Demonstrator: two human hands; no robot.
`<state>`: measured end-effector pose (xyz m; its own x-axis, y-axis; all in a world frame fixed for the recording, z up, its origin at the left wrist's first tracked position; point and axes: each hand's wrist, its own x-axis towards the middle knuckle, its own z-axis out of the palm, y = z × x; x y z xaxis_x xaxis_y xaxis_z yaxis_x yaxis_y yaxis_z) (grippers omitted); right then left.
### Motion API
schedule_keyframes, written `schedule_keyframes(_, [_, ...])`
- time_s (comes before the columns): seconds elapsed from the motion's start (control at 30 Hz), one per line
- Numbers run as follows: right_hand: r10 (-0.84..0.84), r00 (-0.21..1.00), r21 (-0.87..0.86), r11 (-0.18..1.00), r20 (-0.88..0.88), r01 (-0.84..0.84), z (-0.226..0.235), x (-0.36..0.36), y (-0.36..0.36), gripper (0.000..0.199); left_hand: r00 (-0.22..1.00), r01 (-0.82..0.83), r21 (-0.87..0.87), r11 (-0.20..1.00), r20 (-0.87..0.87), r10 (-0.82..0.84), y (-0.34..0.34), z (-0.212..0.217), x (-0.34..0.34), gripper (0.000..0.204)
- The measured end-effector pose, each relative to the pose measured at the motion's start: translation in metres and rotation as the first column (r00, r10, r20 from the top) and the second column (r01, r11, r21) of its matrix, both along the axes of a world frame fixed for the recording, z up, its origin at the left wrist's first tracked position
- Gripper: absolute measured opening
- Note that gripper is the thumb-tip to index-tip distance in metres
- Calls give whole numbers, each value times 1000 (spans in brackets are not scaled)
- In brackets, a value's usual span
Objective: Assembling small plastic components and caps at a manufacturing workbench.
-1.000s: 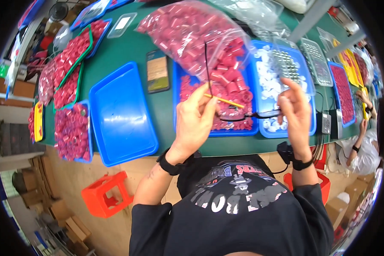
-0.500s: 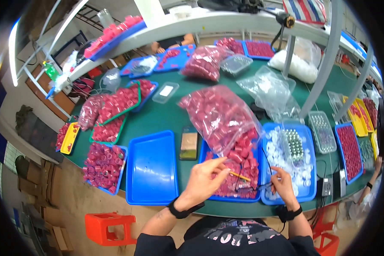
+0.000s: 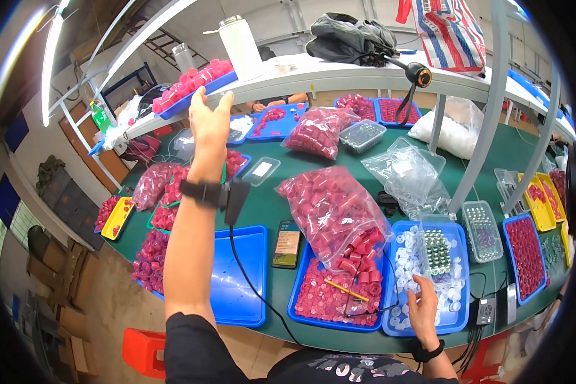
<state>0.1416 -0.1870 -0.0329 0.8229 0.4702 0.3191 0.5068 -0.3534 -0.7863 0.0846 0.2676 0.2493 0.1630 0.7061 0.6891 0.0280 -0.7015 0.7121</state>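
My left hand [image 3: 210, 121] is raised to the overhead shelf, thumb and fingers apart, at the near edge of a blue tray [image 3: 214, 85] heaped with pink-red plastic caps [image 3: 189, 83]. Whether it touches the tray I cannot tell. Over the near edge of another blue tray [image 3: 464, 313], which holds white translucent pieces [image 3: 403, 272], is my right hand [image 3: 424, 306], fingers loosely bent and apart. Left of it, a blue tray [image 3: 293, 306] carries small pink-red pieces, a yellow stick [image 3: 347, 290] and a thin black cord. A clear bag of pink-red caps [image 3: 333, 208] lies across its far end.
A bare blue tray [image 3: 240, 275] and a phone [image 3: 287, 244] lie to the left. A clear box of metallic beads [image 3: 438, 253] sits in the white-piece tray. Shelf posts [image 3: 481, 137] rise at the right. A red stool [image 3: 142, 352] stands below. Another person's arms [image 3: 278, 102] show beyond the shelf.
My left hand has left the pink-red tray and risen far up to the shelf. The right hand has moved slightly down, its fingers loosened. The view has tilted upward.
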Motion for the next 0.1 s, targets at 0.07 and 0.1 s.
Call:
schedule_keyframes(0.07, [5, 999, 49, 999, 37, -7, 2, 0, -7, 35, 996, -50, -11, 999, -77, 49, 18, 18, 21, 70])
schedule_keyframes(0.1, [-34, 999, 39, 999, 3, 33, 7, -1, -9, 35, 982, -103, -19, 995, -159, 99, 19, 22, 30, 73])
